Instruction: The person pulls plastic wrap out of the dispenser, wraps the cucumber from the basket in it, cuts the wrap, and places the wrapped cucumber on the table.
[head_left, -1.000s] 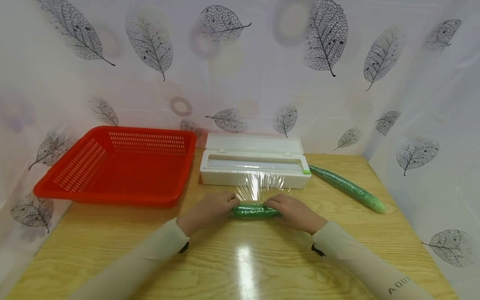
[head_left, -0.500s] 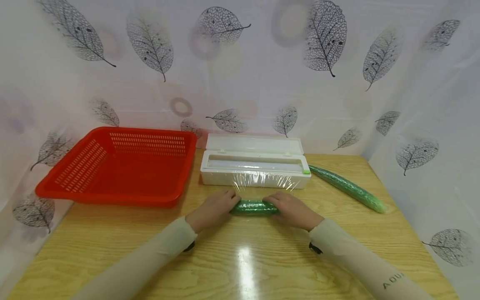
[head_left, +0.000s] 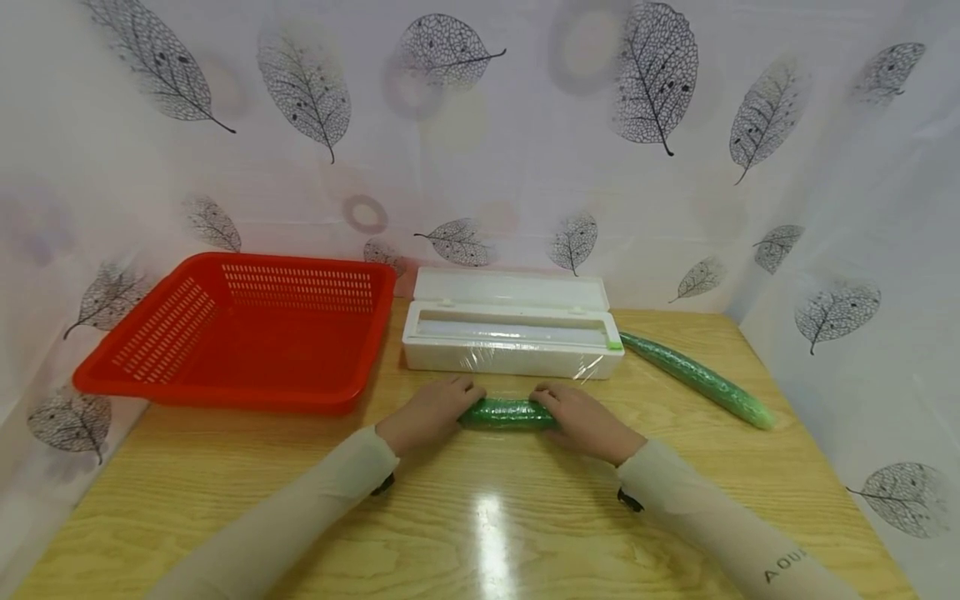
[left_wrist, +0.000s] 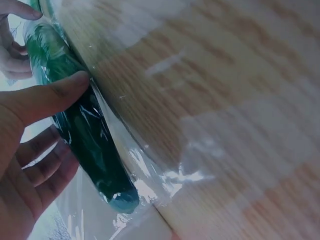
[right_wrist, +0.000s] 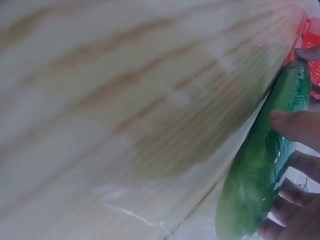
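Observation:
A green cucumber (head_left: 507,413) wrapped in clear cling film lies crosswise between my hands, in front of a white cling film box. My left hand (head_left: 435,410) grips its left part, thumb on the near side and fingers over the far side, as the left wrist view shows. The right hand (head_left: 587,422) holds the other part the same way. Loose cling film (left_wrist: 175,177) spreads out past the cucumber's end in the left wrist view. In the head view the film stretches from the cucumber back to the box (head_left: 517,357), whose lid stands raised over a film roll (head_left: 510,332).
A red plastic basket (head_left: 247,398) with slotted walls stands at the left. Another cucumber (head_left: 697,379), shiny as if wrapped, lies slanting to the right of the box. The wooden table (head_left: 420,533) meets a leaf-patterned curtain (head_left: 517,150) behind and at both sides.
The hands and the wrapped cucumber have shifted slightly away from me toward the box. The glinting creases in the film near the box have spread out and faded. Both hands keep their hold.

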